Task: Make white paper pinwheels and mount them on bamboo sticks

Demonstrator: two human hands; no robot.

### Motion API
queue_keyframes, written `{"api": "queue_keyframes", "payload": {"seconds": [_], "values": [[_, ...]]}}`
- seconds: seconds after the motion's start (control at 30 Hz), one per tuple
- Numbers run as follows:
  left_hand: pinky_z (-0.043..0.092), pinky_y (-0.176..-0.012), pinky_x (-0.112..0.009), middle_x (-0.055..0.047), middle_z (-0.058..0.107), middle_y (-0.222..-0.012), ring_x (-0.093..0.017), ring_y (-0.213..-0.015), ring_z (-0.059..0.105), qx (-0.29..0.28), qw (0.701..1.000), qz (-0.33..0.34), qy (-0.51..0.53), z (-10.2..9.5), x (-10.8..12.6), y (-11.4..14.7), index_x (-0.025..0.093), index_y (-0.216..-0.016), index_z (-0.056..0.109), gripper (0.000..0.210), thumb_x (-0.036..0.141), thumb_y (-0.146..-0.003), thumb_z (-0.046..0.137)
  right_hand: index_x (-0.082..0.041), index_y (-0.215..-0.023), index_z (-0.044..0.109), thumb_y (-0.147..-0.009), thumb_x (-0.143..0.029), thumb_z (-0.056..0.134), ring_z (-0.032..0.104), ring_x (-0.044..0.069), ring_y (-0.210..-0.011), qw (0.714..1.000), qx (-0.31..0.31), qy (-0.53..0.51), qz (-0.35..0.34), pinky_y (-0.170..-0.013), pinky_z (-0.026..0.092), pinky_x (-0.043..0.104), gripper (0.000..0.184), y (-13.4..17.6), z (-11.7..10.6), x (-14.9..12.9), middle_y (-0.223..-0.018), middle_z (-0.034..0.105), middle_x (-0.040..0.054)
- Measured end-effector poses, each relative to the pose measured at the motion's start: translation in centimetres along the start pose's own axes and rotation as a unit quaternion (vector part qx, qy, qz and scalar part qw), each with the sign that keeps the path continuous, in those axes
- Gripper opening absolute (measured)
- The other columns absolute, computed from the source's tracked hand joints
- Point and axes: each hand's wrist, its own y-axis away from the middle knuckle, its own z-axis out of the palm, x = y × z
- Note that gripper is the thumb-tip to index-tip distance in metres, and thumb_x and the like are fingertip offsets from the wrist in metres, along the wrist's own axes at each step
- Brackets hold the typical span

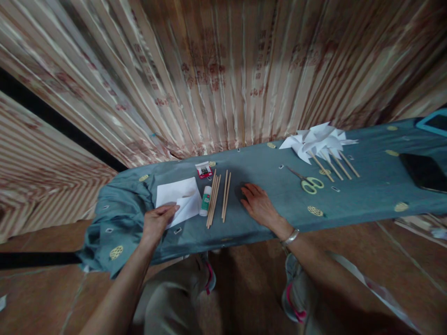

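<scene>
My left hand (157, 224) pinches the corner of a white paper sheet (188, 208), lifting it off more white paper (171, 191) beneath. Just right of the paper lies a green and white glue stick (206, 201). Several thin wooden sticks (214, 200) lie beside it, with two more sticks (226, 195) a little to the right. Behind them is a small red box (204, 170), its flap up and dark small contents showing. My right hand (257, 204) rests on the cloth right of the sticks, fingers loosely spread, holding nothing.
Several white paper pinwheels (316, 141) on wooden sticks lie at the back right. Scissors (309, 183) with light green handles lie before them. A black phone-like device (424, 171) and a blue-framed device (433, 122) are far right. A patterned curtain (223, 83) hangs behind the cloth-covered table (265, 163).
</scene>
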Motion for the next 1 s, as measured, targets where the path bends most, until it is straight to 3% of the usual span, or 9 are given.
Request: {"api": "queue_keyframes", "payload": {"seconds": [0.3,0.43,0.8,0.9,1.0], "values": [[0.045,-0.064,-0.027,-0.003,0.070,-0.065,-0.017,-0.065,0.056,-0.043,0.999,-0.011,0.015,-0.1,-0.5,0.0,0.016,-0.066,0.076,0.040,0.051,-0.047,0.077,-0.006,-0.129,0.055,-0.094,-0.025,0.044,0.046,0.032,-0.125,1.000,0.001,0.003,0.003,-0.100,0.042,0.044,0.041,0.0,0.0,0.1,-0.137,0.053,0.0189],[0.045,-0.061,-0.028,-0.004,0.068,-0.063,-0.017,-0.062,0.056,-0.056,0.998,-0.014,0.014,0.0,-0.5,0.1,0.015,-0.063,0.075,0.042,0.054,-0.048,0.076,-0.005,-0.129,0.055,-0.095,-0.026,0.044,0.045,0.032,-0.126,1.000,0.002,0.006,0.002,-0.101,0.041,0.044,0.042,0.0,0.1,0.1,-0.136,0.052,0.0194],[0.050,-0.067,-0.033,-0.007,0.074,-0.071,-0.022,-0.069,0.063,-0.049,0.999,-0.006,0.008,0.3,-0.3,0.2,0.014,-0.070,0.077,0.048,0.056,-0.046,0.075,-0.009,-0.131,0.054,-0.094,-0.023,0.044,0.046,0.031,-0.128,0.999,0.009,-0.041,0.005,-0.102,0.042,0.048,0.041,-0.3,0.1,0.0,-0.138,0.052,0.0205],[0.051,-0.070,-0.034,-0.008,0.075,-0.075,-0.023,-0.071,0.065,-0.044,0.999,-0.005,0.013,0.5,-0.6,0.3,0.015,-0.071,0.078,0.044,0.052,-0.046,0.077,-0.013,-0.124,0.059,-0.093,-0.020,0.046,0.052,0.027,-0.123,0.994,0.034,-0.104,-0.011,-0.103,0.042,0.044,0.034,-0.6,-0.1,-0.9,-0.133,0.057,0.0165],[0.052,-0.074,-0.035,-0.009,0.076,-0.078,-0.024,-0.075,0.066,-0.036,0.999,-0.002,0.022,0.8,-1.1,0.4,0.016,-0.069,0.078,0.039,0.047,-0.046,0.077,-0.016,-0.110,0.066,-0.093,-0.017,0.048,0.062,0.021,-0.106,0.984,0.021,-0.173,-0.036,-0.097,0.046,0.036,0.025,-1.5,-0.6,-3.3,-0.112,0.070,0.0107]]}}
